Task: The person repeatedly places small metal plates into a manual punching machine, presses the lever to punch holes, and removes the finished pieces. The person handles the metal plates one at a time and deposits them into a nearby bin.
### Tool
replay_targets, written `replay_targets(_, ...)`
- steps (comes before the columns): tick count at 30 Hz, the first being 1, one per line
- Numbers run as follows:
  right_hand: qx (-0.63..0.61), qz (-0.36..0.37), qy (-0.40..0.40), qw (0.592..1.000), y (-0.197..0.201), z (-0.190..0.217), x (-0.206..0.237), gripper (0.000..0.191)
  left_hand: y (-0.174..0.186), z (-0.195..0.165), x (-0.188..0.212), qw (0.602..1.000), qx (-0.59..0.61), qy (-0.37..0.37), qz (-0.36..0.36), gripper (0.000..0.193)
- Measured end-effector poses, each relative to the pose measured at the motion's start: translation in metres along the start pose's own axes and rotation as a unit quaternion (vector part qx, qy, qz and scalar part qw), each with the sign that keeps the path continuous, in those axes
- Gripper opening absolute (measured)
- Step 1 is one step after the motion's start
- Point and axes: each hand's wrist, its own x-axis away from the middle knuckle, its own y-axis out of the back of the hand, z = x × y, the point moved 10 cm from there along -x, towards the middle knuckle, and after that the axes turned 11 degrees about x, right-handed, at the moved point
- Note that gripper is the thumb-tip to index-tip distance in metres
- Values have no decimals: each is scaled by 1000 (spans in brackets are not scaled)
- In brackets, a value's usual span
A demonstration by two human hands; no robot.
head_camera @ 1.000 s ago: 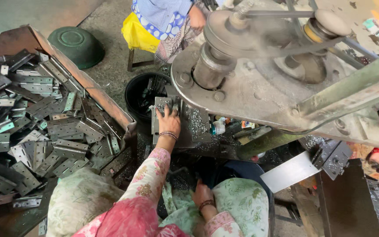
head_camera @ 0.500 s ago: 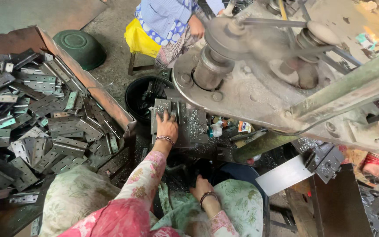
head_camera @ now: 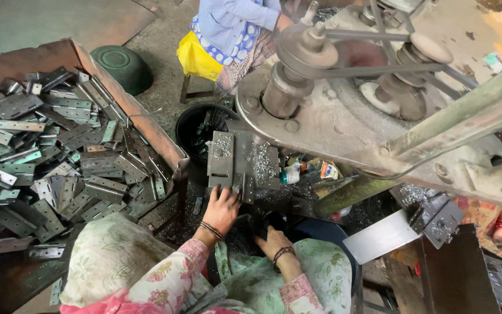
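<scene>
My left hand reaches forward, and its fingers grip the near edge of a grey metal hinge plate. The plate lies on the machine's work table, which is strewn with metal shavings. My right hand sits lower, close to my lap, with its fingers curled over a dark heap of parts. What it holds is hidden. Both wrists wear bangles, and my sleeves are floral pink.
A rusty tray on the left is heaped with several grey hinges. A black bucket stands behind the work table. A large belt-driven press overhangs on the right. Another person in blue sits beyond it, next to a green bowl.
My left hand has drawn back from the middle of the hinge plate to its near edge. My right hand stays low by my lap.
</scene>
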Motion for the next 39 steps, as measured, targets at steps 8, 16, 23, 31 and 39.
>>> replay_targets(8, -354, -242, 147, 892, 101, 16, -24, 57, 26, 56, -13, 897, 345, 219, -170, 25)
replay_targets(16, -282, -404, 85, 866, 149, 25, -24, 34, 16, 99, -57, 914, 263, 301, -65, 38)
replay_targets(23, 55, -339, 183, 921, 108, 99, -17, 60, -20, 53, -37, 970, 92, 214, 74, 43)
replay_targets(31, 48, -73, 71, 994, 13, 28, 0, 73, -63, 32, -37, 967, -22, 192, 165, 39)
replay_targets(39, 15, -8, -23, 1000, -52, 2, 18, 86, -57, 38, -48, 972, -38, 190, 132, 41)
